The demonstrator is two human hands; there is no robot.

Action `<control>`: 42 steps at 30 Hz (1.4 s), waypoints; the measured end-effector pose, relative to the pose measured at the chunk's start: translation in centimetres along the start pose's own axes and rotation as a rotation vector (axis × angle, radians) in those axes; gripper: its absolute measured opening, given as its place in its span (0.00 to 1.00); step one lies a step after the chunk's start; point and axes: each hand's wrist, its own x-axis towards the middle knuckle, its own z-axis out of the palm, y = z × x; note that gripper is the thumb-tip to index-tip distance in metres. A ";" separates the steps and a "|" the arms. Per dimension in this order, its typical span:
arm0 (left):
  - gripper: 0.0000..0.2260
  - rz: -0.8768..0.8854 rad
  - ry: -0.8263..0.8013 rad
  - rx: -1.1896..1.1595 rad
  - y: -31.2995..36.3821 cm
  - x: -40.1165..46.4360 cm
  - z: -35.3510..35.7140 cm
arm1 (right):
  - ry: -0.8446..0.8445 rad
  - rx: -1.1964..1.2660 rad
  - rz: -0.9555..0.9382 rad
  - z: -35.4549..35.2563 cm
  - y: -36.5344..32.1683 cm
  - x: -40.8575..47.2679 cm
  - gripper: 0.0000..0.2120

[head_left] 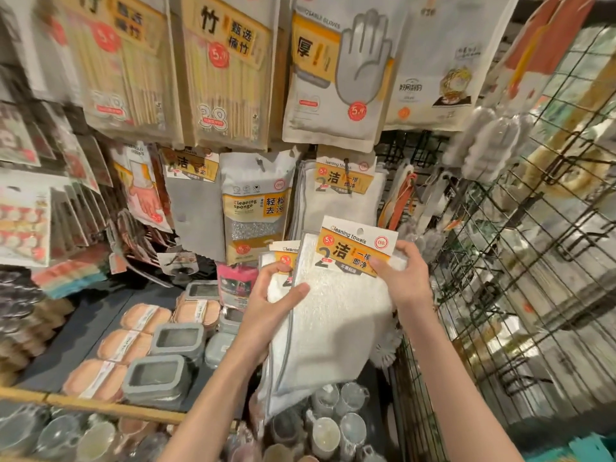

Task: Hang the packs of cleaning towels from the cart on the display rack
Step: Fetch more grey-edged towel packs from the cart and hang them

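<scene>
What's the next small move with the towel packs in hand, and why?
Probably lift the front white cleaning-towel pack with the orange header card toward the hook holding the matching hung packs. The right hand already pinches its card; the left hand holds the pack behind.

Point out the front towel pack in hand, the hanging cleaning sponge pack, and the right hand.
front towel pack (333,315), head view, white cloth.
cleaning sponge pack (255,208), head view, yellow label.
right hand (405,278), head view, back.

The held towel pack (356,251) reads "Cleaning towels", the hanging sponge pack (255,208) "Cleaning sponge".
</scene>
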 end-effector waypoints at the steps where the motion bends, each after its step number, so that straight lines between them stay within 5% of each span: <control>1: 0.16 0.004 0.005 0.003 0.1 0.3 -0.1 | -0.001 -0.011 -0.019 0.3 -0.1 0.6 0.14; 10: 0.16 0.023 0.078 0.017 0.7 2.5 -0.7 | -0.165 -0.122 -0.111 1.0 -1.1 4.3 0.28; 23: 0.14 0.055 0.109 0.014 0.6 3.2 -1.3 | -0.086 -0.070 -0.313 2.6 -3.7 8.0 0.24; 42: 0.15 0.038 0.135 0.008 0.7 2.3 -1.2 | -0.044 -0.254 -0.239 4.5 -2.0 11.8 0.13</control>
